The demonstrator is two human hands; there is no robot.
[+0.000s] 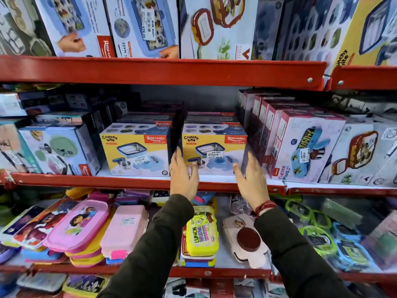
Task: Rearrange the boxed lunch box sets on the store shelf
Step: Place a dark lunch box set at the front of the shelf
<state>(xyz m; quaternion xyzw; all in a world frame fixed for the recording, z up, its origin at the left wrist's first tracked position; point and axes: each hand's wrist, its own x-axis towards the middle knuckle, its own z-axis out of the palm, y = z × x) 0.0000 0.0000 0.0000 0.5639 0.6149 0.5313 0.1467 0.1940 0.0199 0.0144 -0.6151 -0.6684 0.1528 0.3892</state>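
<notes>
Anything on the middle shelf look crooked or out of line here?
Mostly tidy. The two yellow boxes sit square to the shelf edge, with the left hand and right hand flanking the right-hand one. The Kidzee box beside them is tilted, its row leaning left.

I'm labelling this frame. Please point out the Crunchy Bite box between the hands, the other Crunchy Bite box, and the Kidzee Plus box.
right Crunchy Bite box (214, 147), head view, yellow front.
left Crunchy Bite box (135, 151), head view, yellow front.
Kidzee Plus box (305, 147), head view, front face.
</notes>
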